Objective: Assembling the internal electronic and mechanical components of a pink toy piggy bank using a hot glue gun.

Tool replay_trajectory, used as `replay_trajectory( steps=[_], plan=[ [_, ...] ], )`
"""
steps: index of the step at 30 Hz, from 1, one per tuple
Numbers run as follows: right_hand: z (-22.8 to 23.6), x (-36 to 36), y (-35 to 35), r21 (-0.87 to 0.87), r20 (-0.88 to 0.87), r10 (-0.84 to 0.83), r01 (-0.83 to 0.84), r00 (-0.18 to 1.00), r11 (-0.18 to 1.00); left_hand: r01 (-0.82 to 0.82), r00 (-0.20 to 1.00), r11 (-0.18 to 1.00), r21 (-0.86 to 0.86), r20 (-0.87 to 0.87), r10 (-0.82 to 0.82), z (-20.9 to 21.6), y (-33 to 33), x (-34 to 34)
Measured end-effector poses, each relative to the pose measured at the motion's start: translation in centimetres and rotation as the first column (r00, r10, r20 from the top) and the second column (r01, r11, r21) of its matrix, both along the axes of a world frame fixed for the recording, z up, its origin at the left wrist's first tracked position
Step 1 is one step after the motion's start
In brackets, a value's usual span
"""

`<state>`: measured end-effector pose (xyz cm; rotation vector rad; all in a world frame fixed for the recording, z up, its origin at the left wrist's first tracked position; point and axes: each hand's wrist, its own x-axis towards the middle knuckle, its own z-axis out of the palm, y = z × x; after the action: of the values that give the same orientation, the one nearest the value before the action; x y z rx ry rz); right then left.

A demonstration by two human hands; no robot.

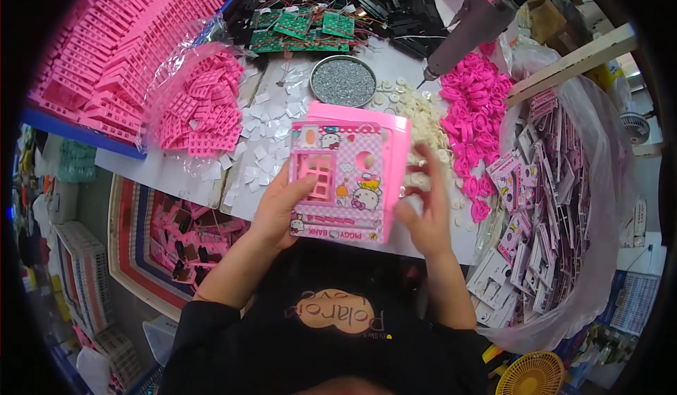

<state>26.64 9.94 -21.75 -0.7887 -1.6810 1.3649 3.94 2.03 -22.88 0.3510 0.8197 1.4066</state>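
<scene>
My left hand (278, 208) grips the left edge of a pink plastic panel (398, 138), thumb on its front. A printed faceplate (360, 166) with cartoon pictures lies over the panel, set slightly askew on it. Through a square cut-out in the faceplate a pink keypad grid (321, 187) shows; my left thumb reaches to its edge. Beside the right edge of the panel, my right hand (429, 215) is raised with its fingers apart and partly blurred. I see nothing in it.
Beyond the panel stand a round tin of small screws (343, 81) and green circuit boards (303, 27). Pink keypad frames (201, 109), cream discs (416, 109) and pink rings (472, 106) lie around. An electric screwdriver (469, 32) hangs above. A bag of printed faceplates (543, 219) stands right.
</scene>
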Motion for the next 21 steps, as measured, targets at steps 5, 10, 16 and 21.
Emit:
replay_trajectory(
  steps=[5,10,16,21],
  plan=[
    [-1.1,-2.6,-1.8,-0.394,-0.295,0.049,-0.168,0.954,0.904,-0.109,0.749,0.966,0.236,-0.619,0.236,-0.6,0.5,1.0],
    [-1.2,-2.9,-2.4,-0.303,-0.24,0.042,-0.116,0.97,0.946,-0.021,0.315,0.964,0.265,-0.913,0.258,0.3,-0.1,0.7],
    [0.3,-2.4,-2.9,-0.315,-0.287,0.044,-0.138,0.957,0.939,0.01,0.45,0.917,0.4,-0.821,0.353,-1.1,-0.1,0.1],
    [-0.6,-1.6,-2.6,-0.258,-0.247,0.111,-0.176,0.963,0.95,0.111,0.494,0.958,0.265,-0.851,0.179,-0.4,0.5,0.6]
  ],
)
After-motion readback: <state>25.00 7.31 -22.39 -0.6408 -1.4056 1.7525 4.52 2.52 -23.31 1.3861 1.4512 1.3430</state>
